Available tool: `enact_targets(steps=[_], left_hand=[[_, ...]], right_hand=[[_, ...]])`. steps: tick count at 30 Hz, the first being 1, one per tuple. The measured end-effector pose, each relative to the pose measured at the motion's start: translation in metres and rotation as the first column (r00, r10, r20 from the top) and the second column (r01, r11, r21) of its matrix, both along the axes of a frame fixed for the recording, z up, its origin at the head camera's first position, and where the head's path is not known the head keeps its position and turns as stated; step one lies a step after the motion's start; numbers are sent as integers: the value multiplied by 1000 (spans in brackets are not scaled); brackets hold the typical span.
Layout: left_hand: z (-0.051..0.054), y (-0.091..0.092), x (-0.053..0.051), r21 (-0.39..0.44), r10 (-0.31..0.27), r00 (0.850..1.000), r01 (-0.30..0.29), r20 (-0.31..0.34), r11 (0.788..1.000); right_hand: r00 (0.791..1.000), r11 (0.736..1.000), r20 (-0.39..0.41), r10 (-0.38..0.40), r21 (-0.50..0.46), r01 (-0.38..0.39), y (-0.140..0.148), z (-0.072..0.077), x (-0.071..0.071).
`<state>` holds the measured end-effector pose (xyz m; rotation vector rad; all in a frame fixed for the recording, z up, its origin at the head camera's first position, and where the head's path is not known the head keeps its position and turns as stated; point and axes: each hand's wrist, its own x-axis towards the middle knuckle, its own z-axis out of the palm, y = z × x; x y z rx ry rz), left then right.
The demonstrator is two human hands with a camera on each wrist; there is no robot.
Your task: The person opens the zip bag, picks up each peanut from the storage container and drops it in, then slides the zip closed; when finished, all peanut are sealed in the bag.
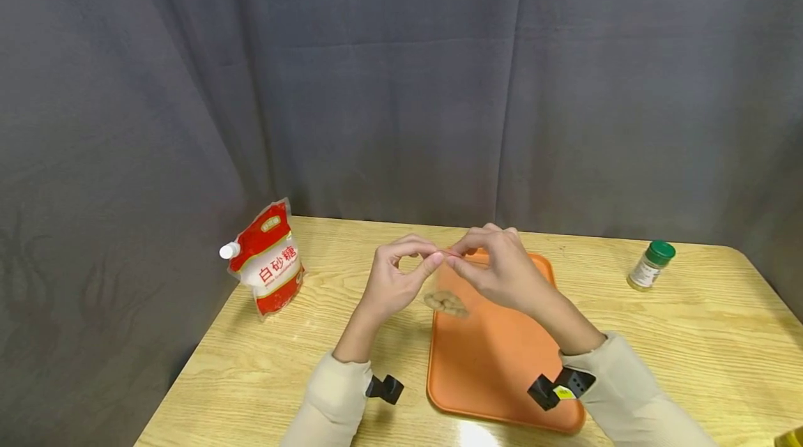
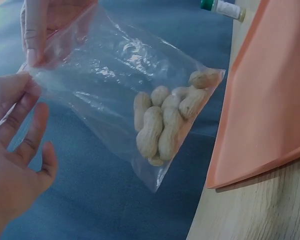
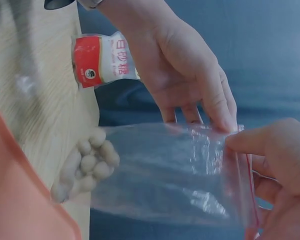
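Note:
Between both hands hangs a clear zip-lock bag (image 2: 125, 65) with a red strip along its top edge. Several unshelled peanuts (image 2: 160, 125) lie gathered at its bottom. My left hand (image 1: 398, 274) pinches the top edge between thumb and forefinger, its other fingers loosely bent. Close beside it, my right hand (image 1: 502, 267) pinches the same edge with thumb and fingers. In the head view the bag is nearly invisible, and the peanuts show over the left rim of an orange tray (image 1: 502, 363). The right wrist view shows the red strip running along the right fingers.
A red and white sugar pouch (image 1: 271, 262) with a white cap stands at the table's left. Toward the right stands a small green-lidded jar (image 1: 651, 266). A yellow object (image 1: 789, 437) shows at the lower right corner. Dark curtain (image 1: 401, 84) hangs behind the wooden table (image 1: 251, 377).

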<state>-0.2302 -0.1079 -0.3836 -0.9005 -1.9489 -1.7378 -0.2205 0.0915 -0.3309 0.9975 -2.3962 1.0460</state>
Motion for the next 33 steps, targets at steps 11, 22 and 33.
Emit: enact_targets(steps=[11, 22, 33], left_hand=[[2, -1, -3, 106, 41, 999, -41, 5, 994], [4, -11, -3, 149, 42, 999, -42, 2, 988], [21, -64, 5, -314, 58, 984, -2, 170, 949]], right_hand=[[998, 997, 13, -58, -46, 59, 26, 0, 7], [996, 993, -53, -78, -90, 73, 37, 1, 9], [995, 996, 80, -60, -63, 65, 11, -17, 7]])
